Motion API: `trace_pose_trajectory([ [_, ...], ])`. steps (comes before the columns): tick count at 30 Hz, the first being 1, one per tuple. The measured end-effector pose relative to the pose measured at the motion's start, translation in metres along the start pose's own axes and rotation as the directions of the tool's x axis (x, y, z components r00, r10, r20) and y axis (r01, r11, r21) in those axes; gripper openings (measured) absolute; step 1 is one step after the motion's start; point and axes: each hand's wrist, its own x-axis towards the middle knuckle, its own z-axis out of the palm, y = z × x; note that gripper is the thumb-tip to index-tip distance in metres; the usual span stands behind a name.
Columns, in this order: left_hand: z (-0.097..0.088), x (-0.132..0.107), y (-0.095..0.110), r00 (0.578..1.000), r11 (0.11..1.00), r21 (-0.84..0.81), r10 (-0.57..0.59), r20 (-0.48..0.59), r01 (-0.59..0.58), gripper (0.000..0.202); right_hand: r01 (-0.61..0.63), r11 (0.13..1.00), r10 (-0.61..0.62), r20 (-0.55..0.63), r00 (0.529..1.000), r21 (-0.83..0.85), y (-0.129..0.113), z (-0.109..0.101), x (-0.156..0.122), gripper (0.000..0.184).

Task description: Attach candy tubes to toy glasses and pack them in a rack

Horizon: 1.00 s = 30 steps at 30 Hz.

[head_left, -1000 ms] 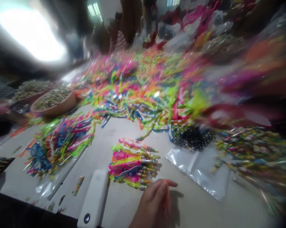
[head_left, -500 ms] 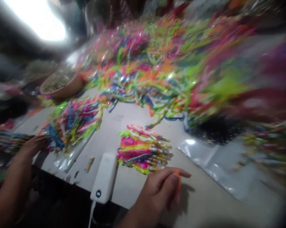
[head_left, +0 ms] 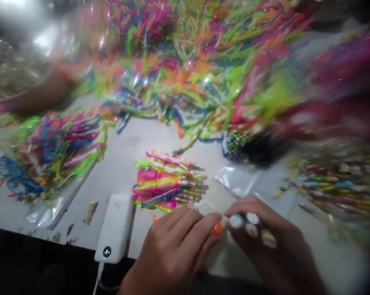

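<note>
My left hand [head_left: 175, 241] is closed, with a small bright orange piece [head_left: 216, 228] pinched at its fingertips. Close by on the right, my right hand [head_left: 277, 241] is wrapped around several sticks with white round ends [head_left: 251, 228]. What lies inside that grip is hidden, and blur hides detail. Just beyond my left hand lies a bundle of slim sticks with pink, yellow and blue plastic parts [head_left: 160, 184], their patterned ends pointing right. A bit of orange [head_left: 154, 218] shows at the bundle's near edge.
A white power bank [head_left: 113, 229] with a cable stands left of my left hand. Colourful plastic strips [head_left: 172, 82] heap across the back. A filled clear bag [head_left: 59, 151] lies left, a flat clear bag [head_left: 255, 180] right, near patterned sticks [head_left: 338, 184]. A bowl [head_left: 34, 96] is back left.
The view has shifted right and down. My right hand with the sticks has come in beside my left, which still pinches the orange piece. A hand and arm at the far left are out of view.
</note>
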Motion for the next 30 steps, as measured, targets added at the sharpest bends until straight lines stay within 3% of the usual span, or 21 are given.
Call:
trace_pose_trajectory([
  [4, -0.005, -0.007, 0.003, 0.992, 0.986, 0.11, 0.125, -0.011, -0.123, 0.02, -0.056, 0.99, 0.054, 0.012, 0.998, 0.133, -0.008, 0.007, -0.003, 0.03],
  [7, -0.008, -0.013, 0.006, 0.987, 0.973, 0.171, 0.16, -0.013, -0.155, 0.02, 0.003, 0.991, -0.005, 0.016, 1.0, 0.136, -0.012, 0.005, -0.012, 0.032],
  [11, -0.012, -0.021, 0.011, 0.983, 0.964, 0.205, 0.18, -0.032, -0.17, 0.021, 0.135, 0.989, -0.139, 0.067, 0.988, 0.059, -0.018, -0.001, -0.018, 0.041],
  [15, -0.013, -0.029, 0.013, 0.974, 0.935, 0.283, 0.225, -0.013, -0.212, 0.024, 0.239, 0.967, -0.234, 0.07, 0.97, -0.085, -0.025, -0.004, -0.019, 0.039],
  [21, -0.009, -0.034, 0.013, 0.963, 0.881, 0.394, 0.265, 0.052, -0.263, 0.023, 0.333, 0.844, -0.347, 0.046, 0.937, -0.421, -0.02, 0.003, -0.03, 0.047],
  [30, -0.003, -0.027, 0.011, 0.963, 0.903, 0.337, 0.257, 0.075, -0.267, 0.024, 0.376, 0.858, -0.359, 0.115, 0.926, -0.35, -0.014, 0.003, -0.028, 0.04],
])
